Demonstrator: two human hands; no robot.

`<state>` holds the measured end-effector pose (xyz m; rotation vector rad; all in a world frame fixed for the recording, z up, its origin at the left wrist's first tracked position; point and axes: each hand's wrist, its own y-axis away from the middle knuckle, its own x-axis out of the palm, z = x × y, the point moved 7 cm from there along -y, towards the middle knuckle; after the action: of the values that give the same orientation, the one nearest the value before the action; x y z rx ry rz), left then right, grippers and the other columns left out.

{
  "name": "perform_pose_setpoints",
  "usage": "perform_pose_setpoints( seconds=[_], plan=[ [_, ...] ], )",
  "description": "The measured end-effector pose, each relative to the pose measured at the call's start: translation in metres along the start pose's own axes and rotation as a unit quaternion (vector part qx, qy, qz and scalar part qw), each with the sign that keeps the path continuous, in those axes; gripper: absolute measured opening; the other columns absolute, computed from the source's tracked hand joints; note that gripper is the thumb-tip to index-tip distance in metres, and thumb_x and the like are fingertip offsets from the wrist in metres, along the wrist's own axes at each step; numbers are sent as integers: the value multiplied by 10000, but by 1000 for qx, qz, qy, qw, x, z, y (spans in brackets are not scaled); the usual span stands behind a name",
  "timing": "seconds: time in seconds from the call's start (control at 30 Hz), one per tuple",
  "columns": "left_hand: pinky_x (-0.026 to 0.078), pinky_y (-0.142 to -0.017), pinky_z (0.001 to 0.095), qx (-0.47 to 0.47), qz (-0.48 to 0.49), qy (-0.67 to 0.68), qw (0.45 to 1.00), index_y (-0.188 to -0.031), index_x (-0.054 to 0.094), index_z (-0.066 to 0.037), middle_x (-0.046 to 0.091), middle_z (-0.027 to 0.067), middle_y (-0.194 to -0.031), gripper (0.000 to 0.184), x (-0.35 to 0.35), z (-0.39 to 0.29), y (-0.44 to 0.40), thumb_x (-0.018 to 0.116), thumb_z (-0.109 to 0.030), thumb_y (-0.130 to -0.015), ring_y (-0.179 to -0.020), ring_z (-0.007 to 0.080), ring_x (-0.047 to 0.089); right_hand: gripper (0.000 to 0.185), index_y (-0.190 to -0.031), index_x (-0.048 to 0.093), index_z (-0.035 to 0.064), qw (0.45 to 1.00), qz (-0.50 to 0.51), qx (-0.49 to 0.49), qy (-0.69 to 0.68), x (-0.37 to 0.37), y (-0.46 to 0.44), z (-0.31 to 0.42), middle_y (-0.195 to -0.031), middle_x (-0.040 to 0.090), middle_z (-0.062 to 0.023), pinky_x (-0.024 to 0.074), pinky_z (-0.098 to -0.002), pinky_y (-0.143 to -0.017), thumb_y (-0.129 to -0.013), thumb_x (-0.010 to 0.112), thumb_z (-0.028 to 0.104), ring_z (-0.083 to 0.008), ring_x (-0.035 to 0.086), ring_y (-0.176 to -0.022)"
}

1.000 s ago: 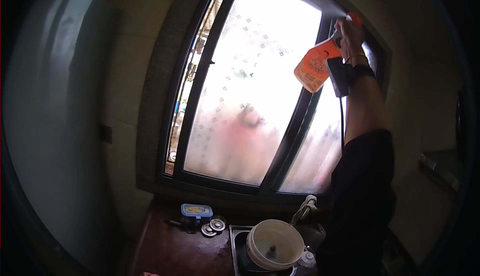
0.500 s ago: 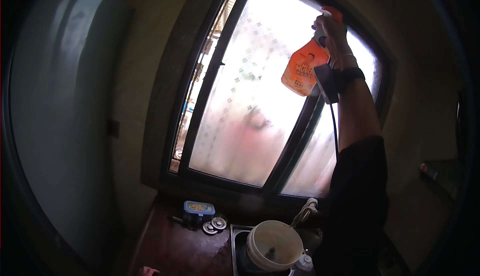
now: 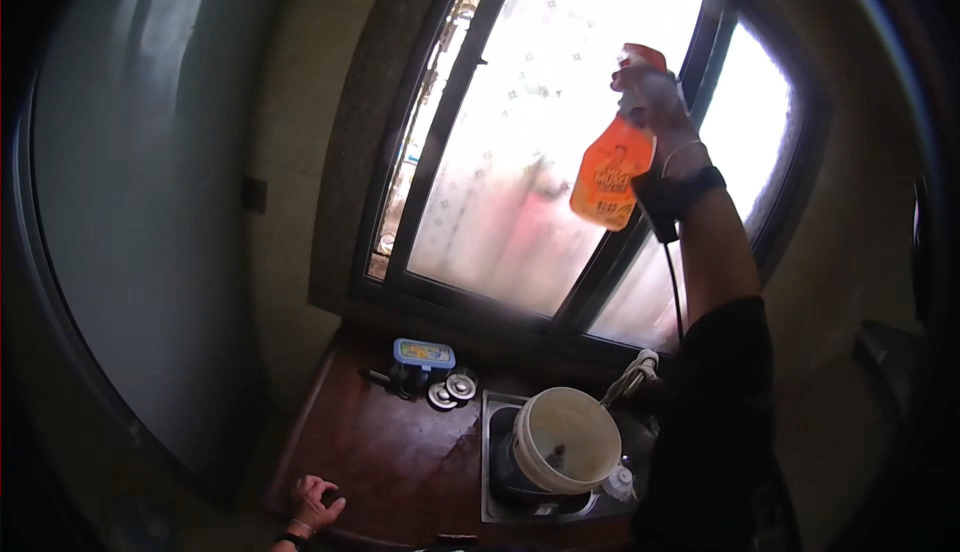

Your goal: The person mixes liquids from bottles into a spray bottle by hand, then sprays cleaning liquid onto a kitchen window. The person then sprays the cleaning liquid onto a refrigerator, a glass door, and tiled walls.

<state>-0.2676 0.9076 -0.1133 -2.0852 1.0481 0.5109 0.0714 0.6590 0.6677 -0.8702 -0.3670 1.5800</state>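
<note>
Has lowered the orange spray bottle (image 3: 610,177) and moved it leftward against the window since the earlier frame, and has brought the left hand (image 3: 316,502) farther into view.

In the head view, grips the bottle by its neck with the right hand (image 3: 652,100), raised before the frosted pane (image 3: 530,142), just left of the upright bar (image 3: 640,222). Cannot make out each finger for the blur and backlight. Keeps the left hand released, fingers loosely curled, at the near-left corner of the worktop (image 3: 385,462); cannot tell about contact.

Loses the window's top beyond the picture's upper edge, and the sink's right side behind the dark sleeve (image 3: 715,402). Shows only a blurred red patch through the pane. Leaves unclear the dark matter inside the bucket (image 3: 568,442), set in the sink (image 3: 490,492) and rising above its rim.

Has room for the left hand between the worktop's left edge and the sink's left rim. Meets the blue-lidded box (image 3: 424,354) and two round metal pieces (image 3: 442,396) near the worktop's far edge.
</note>
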Motion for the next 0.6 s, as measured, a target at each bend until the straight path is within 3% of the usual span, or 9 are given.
perform_pose_setpoints(
  seconds=[0.1, 0.2, 0.23, 0.33, 0.4, 0.43, 0.53, 0.57, 0.6],
  plan=[
    [431, -843, 456, -4, 0, -10, 1000, -863, 673, -199, 505, 65, -970, 321, -1, -3, 0, 769, -406, -637, -949, 297, 521, 336, -1135, 549, 89, 978, -147, -102, -111, -42, 2, 2, -705, 565, -41, 415, -294, -425, -812, 638, 122, -143, 515, -496],
    [429, -852, 467, -9, 10, -14, 1000, -867, 674, -195, 504, 73, -973, 337, 1, 1, 0, 763, -428, -640, -955, 305, 520, 138, -982, 543, 107, 972, -220, 28, -73, -79, -19, -44, -623, 539, -35, 425, -297, -429, -856, 596, 120, -156, 502, -454],
    [430, -855, 468, -11, 12, -14, 1000, -868, 675, -193, 507, 75, -972, 339, 1, 1, -1, 763, -429, -642, -958, 308, 521, 128, -965, 571, 95, 978, -193, 34, -66, -75, -9, -56, -657, 552, -36, 462, -298, -457, -846, 616, 108, -172, 547, -508],
    [433, -865, 471, -15, 9, -21, 1000, -876, 680, -189, 519, 82, -974, 341, 2, 1, -1, 763, -430, -648, -965, 311, 527, 162, -970, 595, 76, 994, -108, 0, 14, -52, 25, -91, -729, 577, -42, 505, -314, -496, -822, 651, 108, -184, 596, -599],
    [436, -877, 465, -15, 14, -24, 1000, -888, 687, -189, 527, 86, -996, 330, 3, 2, -2, 763, -417, -662, -976, 318, 534, 272, -1046, 589, 61, 998, -38, 35, 18, -43, 46, -128, -819, 593, -51, 539, -325, -558, -791, 681, 90, -191, 625, -692],
    [436, -885, 464, -29, 30, -27, 999, -904, 686, -183, 526, 87, -1008, 339, 1, -2, -1, 765, -412, -666, -988, 320, 531, 320, -1077, 578, 61, 994, -42, 83, -56, -39, 58, -144, -849, 590, -51, 539, -325, -581, -770, 668, 56, -190, 624, -697],
    [433, -917, 468, -61, 52, -42, 996, -953, 681, -168, 529, 90, -1071, 374, -3, -10, -2, 768, -403, -675, -1034, 323, 520, 377, -1011, 652, 50, 991, -100, 37, -80, -66, 67, -165, -884, 607, -64, 495, -314, -639, -635, 670, 19, -160, 589, -796],
    [431, -928, 471, -71, 59, -47, 995, -969, 679, -163, 531, 92, -1096, 387, -2, -12, 2, 769, -401, -678, -1051, 324, 516, 438, -1050, 653, 70, 986, -136, 63, -75, -77, 61, -170, -854, 607, -63, 489, -310, -616, -621, 640, -14, -166, 592, -748],
    [428, -940, 471, -70, 60, -47, 995, -980, 677, -160, 531, 92, -1131, 393, -1, -16, 6, 770, -396, -679, -1072, 324, 511, 426, -1055, 654, 92, 989, -131, 5, -64, -90, 58, -174, -793, 610, -58, 480, -309, -586, -639, 651, 0, -154, 597, -700]
  ],
)
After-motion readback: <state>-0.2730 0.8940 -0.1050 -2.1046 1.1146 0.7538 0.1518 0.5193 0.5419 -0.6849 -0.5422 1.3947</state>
